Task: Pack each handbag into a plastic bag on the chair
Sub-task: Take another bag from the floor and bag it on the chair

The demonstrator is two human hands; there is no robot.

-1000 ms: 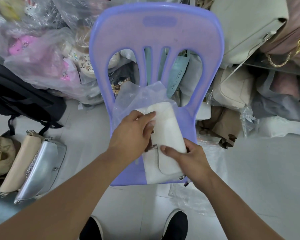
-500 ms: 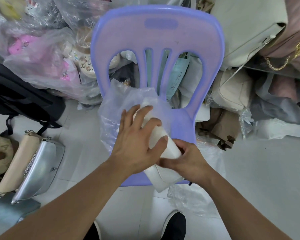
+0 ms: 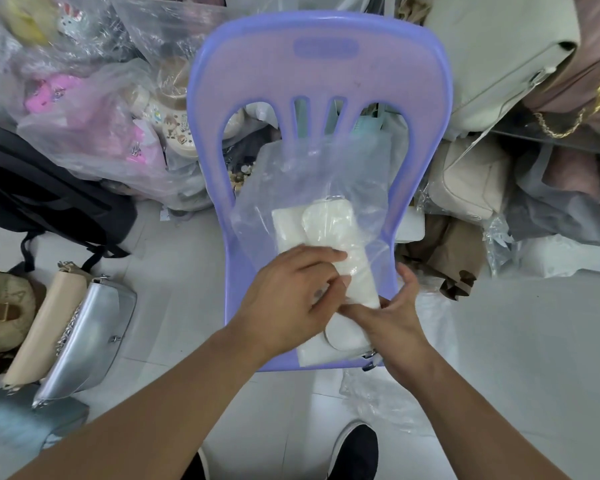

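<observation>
- Lying lengthwise on the seat of the purple plastic chair (image 3: 319,74), the white handbag (image 3: 343,341) has its far end inside a clear plastic bag (image 3: 326,168); its near end, with a rounded flap, sticks out at the seat's front edge.
- The plastic bag spreads up over the seat toward the slots in the chair back, loose and crinkled above the handbag.
- The left hand (image 3: 291,292) sits on top of the handbag, fingers curled and closed with the thumb on the plastic bag, pinching the film against the handbag.
- The right hand (image 3: 392,320) is at the handbag's right side near the front of the seat; its fingers reach flat toward the left hand and touch the handbag, with the thumb lifted apart, so this hand is spread rather than clamped.
- On the floor to the left, a silver handbag (image 3: 84,334) leans beside a beige handbag (image 3: 45,323), with a black backpack (image 3: 49,202) behind them.
- Cream bags (image 3: 471,181) are piled to the right of the chair.
- A crumpled sheet of clear plastic (image 3: 378,400) lies on the floor below the seat's front, near a black shoe (image 3: 357,452).
</observation>
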